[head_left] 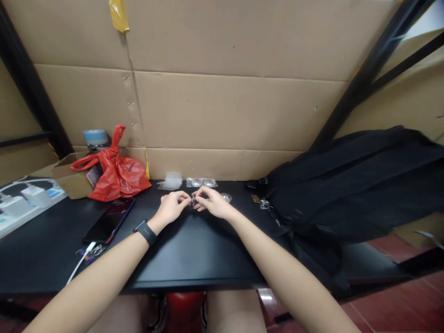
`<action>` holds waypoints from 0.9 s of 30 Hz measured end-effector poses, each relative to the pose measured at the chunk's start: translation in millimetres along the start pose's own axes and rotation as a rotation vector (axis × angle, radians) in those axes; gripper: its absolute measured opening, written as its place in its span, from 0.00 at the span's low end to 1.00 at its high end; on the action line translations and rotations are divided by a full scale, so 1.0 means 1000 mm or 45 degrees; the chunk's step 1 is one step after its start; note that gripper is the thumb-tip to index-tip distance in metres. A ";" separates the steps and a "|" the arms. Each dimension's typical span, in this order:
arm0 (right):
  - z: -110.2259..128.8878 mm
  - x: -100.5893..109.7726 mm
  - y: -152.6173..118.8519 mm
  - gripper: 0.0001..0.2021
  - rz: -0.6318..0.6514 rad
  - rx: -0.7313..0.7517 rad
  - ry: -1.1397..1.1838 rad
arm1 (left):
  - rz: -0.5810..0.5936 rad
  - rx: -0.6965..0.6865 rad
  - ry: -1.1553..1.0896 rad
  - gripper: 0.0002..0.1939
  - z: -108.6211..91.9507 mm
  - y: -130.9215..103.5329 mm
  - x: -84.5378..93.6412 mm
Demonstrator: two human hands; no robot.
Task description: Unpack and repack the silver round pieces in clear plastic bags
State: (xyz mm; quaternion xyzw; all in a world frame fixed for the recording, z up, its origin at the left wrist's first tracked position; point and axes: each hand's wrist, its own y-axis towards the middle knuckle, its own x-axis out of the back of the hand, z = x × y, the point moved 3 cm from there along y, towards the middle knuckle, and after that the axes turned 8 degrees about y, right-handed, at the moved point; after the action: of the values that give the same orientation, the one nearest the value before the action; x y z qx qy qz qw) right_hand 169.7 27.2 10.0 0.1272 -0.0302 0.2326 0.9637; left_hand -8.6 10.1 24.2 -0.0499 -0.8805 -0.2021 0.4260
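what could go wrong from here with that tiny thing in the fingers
The tiny item at the fingertips of the left hand and right hand could slip and be hard to spot on the black desk. The right hand might bump the clear round item close by. The left forearm could snag the white cable beside it.

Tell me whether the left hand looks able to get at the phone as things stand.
Probably yes: only bare desk seems to lie between the left hand and the phone, and nothing covers its screen. That hand does seem occupied with a small item, though.
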 end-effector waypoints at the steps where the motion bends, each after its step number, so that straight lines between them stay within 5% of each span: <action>1: -0.001 -0.001 0.000 0.15 0.000 -0.023 0.034 | 0.004 -0.007 -0.018 0.11 -0.001 0.000 0.000; 12: 0.008 -0.005 -0.003 0.17 -0.005 -0.038 0.195 | -0.042 0.009 -0.095 0.11 -0.001 -0.001 -0.003; 20: 0.009 -0.002 -0.003 0.22 -0.019 0.170 -0.273 | -0.004 -0.239 0.134 0.14 0.001 0.007 0.005; 22: 0.009 0.001 -0.003 0.21 -0.074 0.193 -0.357 | -0.038 -0.287 0.386 0.17 0.010 0.012 0.016; 27: 0.013 0.014 -0.003 0.18 -0.205 0.203 -0.504 | -0.031 -0.044 0.773 0.16 0.064 0.018 0.040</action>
State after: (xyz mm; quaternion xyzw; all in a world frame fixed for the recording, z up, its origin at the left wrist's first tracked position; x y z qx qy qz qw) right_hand 183.4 27.3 23.6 0.2481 -0.1899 0.1271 0.9414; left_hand -76.6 48.4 25.2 0.0161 -0.7099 -0.2276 0.6663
